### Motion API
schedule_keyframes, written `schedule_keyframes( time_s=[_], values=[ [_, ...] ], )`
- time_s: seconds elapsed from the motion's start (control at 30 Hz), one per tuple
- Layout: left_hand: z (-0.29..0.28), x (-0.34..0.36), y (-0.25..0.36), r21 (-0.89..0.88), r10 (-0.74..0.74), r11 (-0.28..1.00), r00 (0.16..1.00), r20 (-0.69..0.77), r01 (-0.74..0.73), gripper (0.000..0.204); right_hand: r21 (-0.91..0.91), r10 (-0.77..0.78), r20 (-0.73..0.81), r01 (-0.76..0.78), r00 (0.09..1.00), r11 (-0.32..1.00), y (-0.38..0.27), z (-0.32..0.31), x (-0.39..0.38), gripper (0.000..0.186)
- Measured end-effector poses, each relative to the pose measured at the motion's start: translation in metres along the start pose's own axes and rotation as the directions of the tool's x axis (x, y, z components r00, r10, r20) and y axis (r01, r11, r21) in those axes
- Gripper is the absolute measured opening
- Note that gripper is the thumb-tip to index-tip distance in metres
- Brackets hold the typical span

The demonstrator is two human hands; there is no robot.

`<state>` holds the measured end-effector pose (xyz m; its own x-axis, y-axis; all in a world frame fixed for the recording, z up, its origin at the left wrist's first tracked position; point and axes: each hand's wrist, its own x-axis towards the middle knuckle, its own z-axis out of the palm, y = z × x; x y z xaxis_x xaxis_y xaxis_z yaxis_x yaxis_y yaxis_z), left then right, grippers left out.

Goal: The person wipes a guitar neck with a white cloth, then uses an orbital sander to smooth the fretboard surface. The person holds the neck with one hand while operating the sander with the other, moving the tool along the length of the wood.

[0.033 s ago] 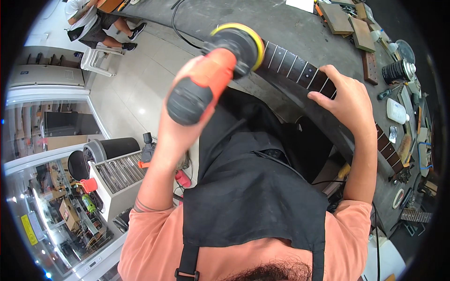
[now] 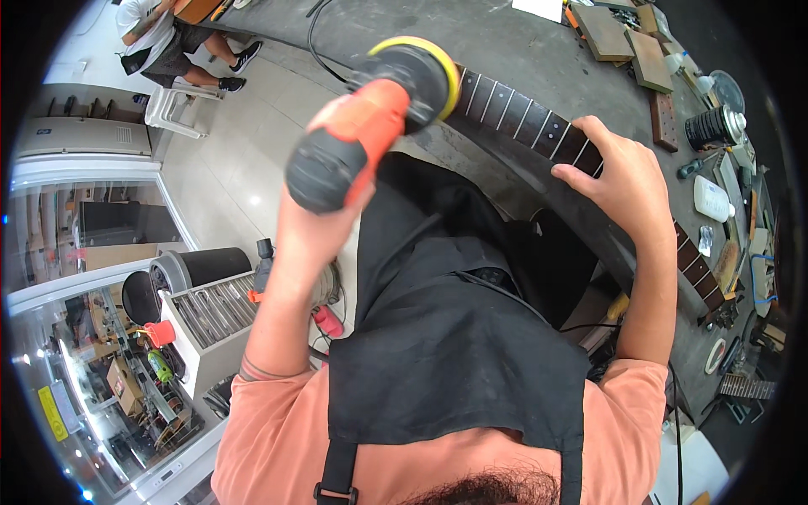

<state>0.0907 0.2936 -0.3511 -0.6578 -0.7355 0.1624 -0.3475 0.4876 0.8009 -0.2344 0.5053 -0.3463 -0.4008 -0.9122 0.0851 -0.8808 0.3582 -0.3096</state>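
My left hand (image 2: pixel 313 225) is wrapped around an orange and black handheld polisher (image 2: pixel 370 122), blurred by motion. Its round pad with a yellow rim (image 2: pixel 446 71) sits over the upper-left stretch of a dark guitar fretboard (image 2: pixel 509 108); whether it touches cannot be told. The neck lies diagonally along the grey bench's edge. My right hand (image 2: pixel 619 172) grips that neck lower right of the pad, thumb on the near side and fingers over the far side. A black apron (image 2: pixel 459 353) covers my front.
The grey bench (image 2: pixel 396 21) holds wooden blocks (image 2: pixel 648 63), a black can (image 2: pixel 707 126), a white bottle (image 2: pixel 712 198) and several tools. A co-worker (image 2: pixel 160 38) with a guitar body is at upper left, near a white stool (image 2: pixel 172 114). A bin (image 2: pixel 206 265) and glass cabinet (image 2: pixel 76 353) stand left.
My left hand and the polisher have shifted a little to the upper left along the fretboard. My right hand is in the same place.
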Motion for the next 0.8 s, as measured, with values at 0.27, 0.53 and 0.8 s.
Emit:
schedule_keyframes(
  time_s=[0.27,0.53,0.8],
  values=[
    [0.001,0.006,0.021,0.021,0.065,0.998,0.998,0.012,-0.065,0.062,-0.031,-0.010,-0.007,0.010,1.000,0.999,-0.001,0.001,-0.001,0.053],
    [-0.015,0.016,0.015,0.019,-0.131,0.991,0.990,-0.061,0.132,0.039,-0.031,-0.025,-0.028,0.024,0.999,0.999,-0.002,0.003,-0.002,0.053],
    [-0.003,0.015,0.041,0.093,0.089,0.991,0.996,0.031,-0.091,0.071,-0.043,0.028,0.018,-0.027,0.999,0.999,-0.005,-0.001,-0.003,0.056]
  ],
)
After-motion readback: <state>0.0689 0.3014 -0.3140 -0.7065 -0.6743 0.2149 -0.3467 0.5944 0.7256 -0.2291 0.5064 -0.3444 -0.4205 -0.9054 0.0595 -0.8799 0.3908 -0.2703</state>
